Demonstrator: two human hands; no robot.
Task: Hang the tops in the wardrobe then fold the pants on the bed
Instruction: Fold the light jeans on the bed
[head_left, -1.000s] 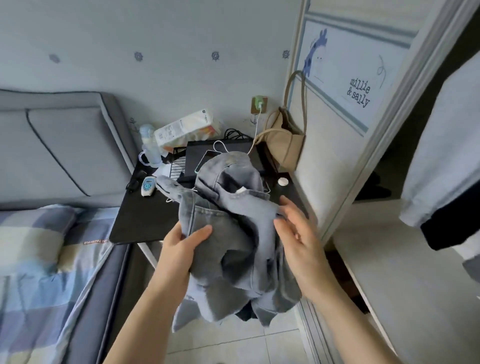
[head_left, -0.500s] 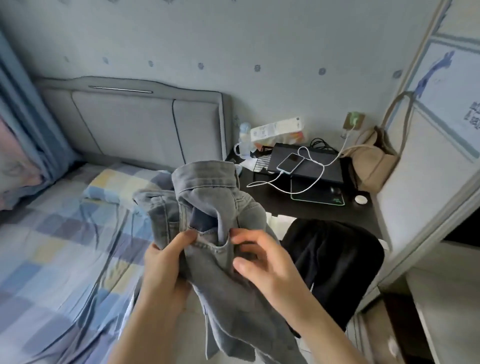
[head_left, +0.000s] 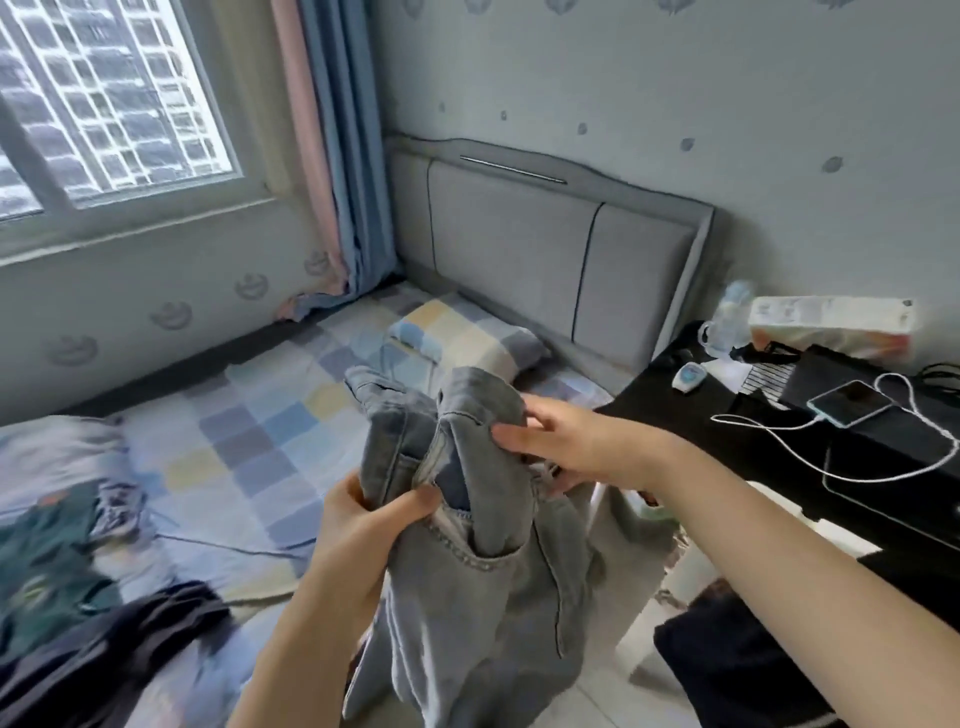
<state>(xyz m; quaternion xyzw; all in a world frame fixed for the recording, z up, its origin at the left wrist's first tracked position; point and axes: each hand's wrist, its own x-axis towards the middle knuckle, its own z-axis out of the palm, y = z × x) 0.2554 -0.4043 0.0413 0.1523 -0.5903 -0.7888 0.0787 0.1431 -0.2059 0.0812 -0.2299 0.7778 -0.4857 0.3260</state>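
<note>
The grey denim pants hang lengthwise, waistband up and legs trailing toward the floor, held in the air just off the bed edge. The faded fabric is bunched and creased. The left hand pinches the waistband; the right hand fingers grip its upper fold.

Daylight from window, blurred, warped edges

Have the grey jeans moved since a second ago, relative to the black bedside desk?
Yes. The grey jeans, held by the left hand and right hand, were in front of the black bedside desk; now they are left of it, toward the bed.
</note>
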